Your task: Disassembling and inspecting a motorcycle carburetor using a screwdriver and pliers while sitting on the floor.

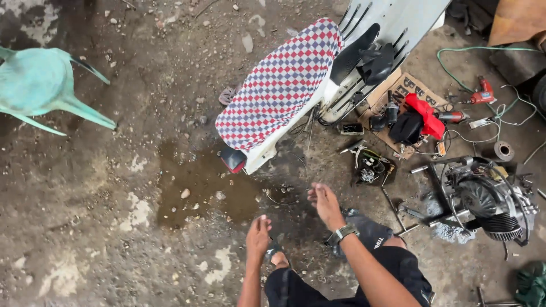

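I look down at a dirt and concrete floor. My left hand [259,234] hangs over my foot, fingers loosely apart, holding nothing. My right hand [324,203], with a wristwatch [343,233] on the wrist, is stretched forward with fingers spread and empty. Ahead lies a white scooter body [347,79] tipped on its side, its seat covered in red, white and blue checked cloth [281,85]. The right hand is nearest a small heap of dark parts and wires [371,166].
A removed engine [489,199] sits on the floor at right. Cardboard [409,88] holds tools, a red and black item [424,116] and a red drill [482,94] with cables. A turquoise plastic chair [40,85] lies at left. A wet brown patch [199,187] spreads mid-floor.
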